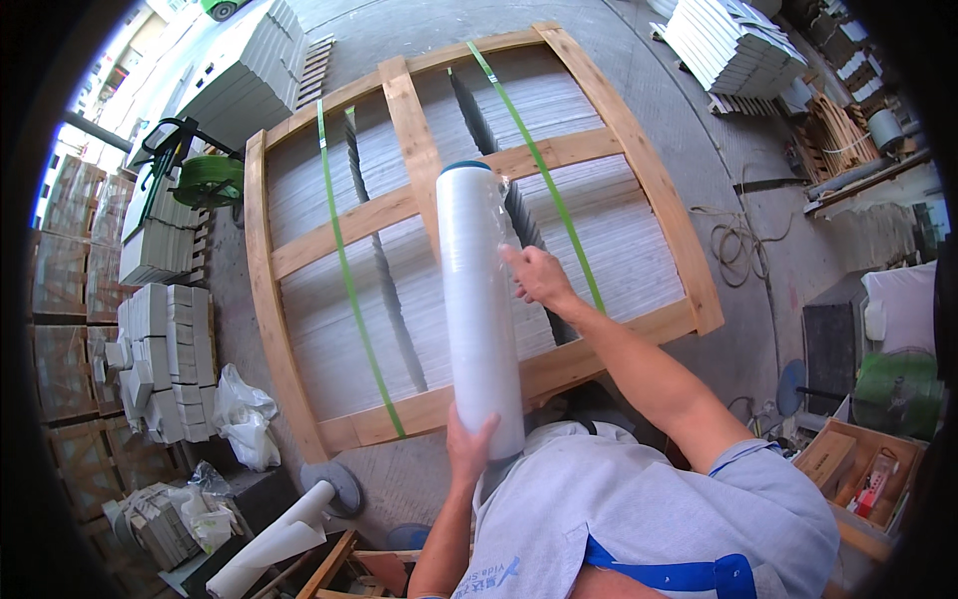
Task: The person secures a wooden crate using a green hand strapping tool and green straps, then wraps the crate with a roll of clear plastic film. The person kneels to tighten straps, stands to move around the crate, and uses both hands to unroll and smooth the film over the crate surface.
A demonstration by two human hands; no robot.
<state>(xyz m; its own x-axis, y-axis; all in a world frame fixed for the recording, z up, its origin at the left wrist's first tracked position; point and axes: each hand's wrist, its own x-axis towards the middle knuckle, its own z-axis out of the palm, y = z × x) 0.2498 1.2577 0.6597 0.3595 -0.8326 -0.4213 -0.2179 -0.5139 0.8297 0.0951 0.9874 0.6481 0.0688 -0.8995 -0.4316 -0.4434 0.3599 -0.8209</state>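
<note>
A tall roll of clear stretch film [477,309] with a blue core end stands tilted in front of my body. My left hand [469,446] is wrapped round its lower left side. Beside the upper right side of the roll is my right hand [541,277], its fingers curled in against a crinkled loose edge of film [501,212]. Behind the roll stands a wooden crate frame [399,95] around closely packed pale slabs [329,309]. Two green straps [544,165] run across the crate, and the roll covers part of it.
Stacked pale slabs [165,359] and a crumpled plastic bag [246,414] lie at left. A strapping reel [208,182] stands beyond them. A white sheet roll [269,544] is at lower left. At right are a coiled hose [738,250] and a wooden toolbox [833,464].
</note>
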